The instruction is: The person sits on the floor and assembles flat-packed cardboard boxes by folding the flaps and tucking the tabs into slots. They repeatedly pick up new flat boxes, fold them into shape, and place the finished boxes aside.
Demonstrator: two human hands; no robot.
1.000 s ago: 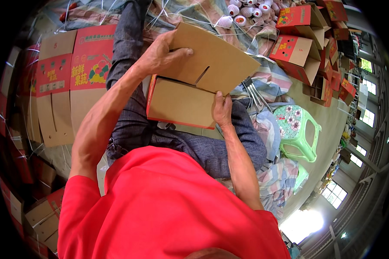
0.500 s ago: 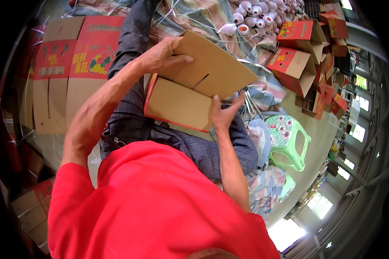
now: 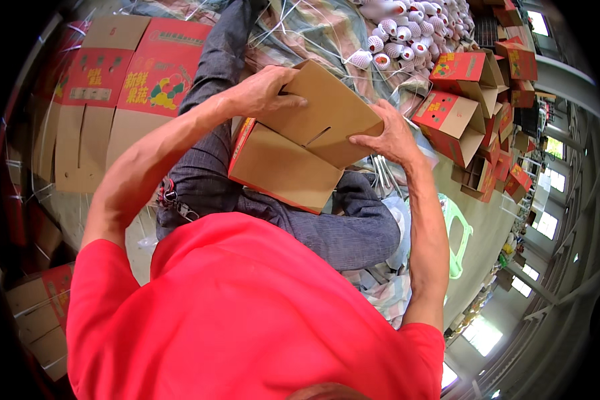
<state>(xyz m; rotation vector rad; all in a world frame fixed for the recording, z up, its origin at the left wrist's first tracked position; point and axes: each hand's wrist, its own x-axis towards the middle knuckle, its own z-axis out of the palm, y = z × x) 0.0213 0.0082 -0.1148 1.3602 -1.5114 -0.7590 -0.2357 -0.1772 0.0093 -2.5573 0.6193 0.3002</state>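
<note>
A brown cardboard box (image 3: 283,163) with red printed outer sides rests on my lap between my bent legs. One panel with a dark slot stands raised at its far side. My left hand (image 3: 268,92) grips that panel's upper left edge, thumb on the brown face and fingers behind it. At the panel's right edge my right hand (image 3: 388,135) holds on the same way, its thumb lying on the brown face. The fingers behind the panel are mostly hidden.
Flattened red and brown cartons (image 3: 123,87) lie at the left. A pile of fruit in white foam nets (image 3: 407,37) sits on striped sheeting (image 3: 320,33) at the back. Opened cartons (image 3: 457,123) stand at the right, beyond a green plastic stool (image 3: 459,240).
My right hand has moved up from the panel's lower edge to its right edge and closed on it. The left hand keeps its hold; the view has shifted slightly.
</note>
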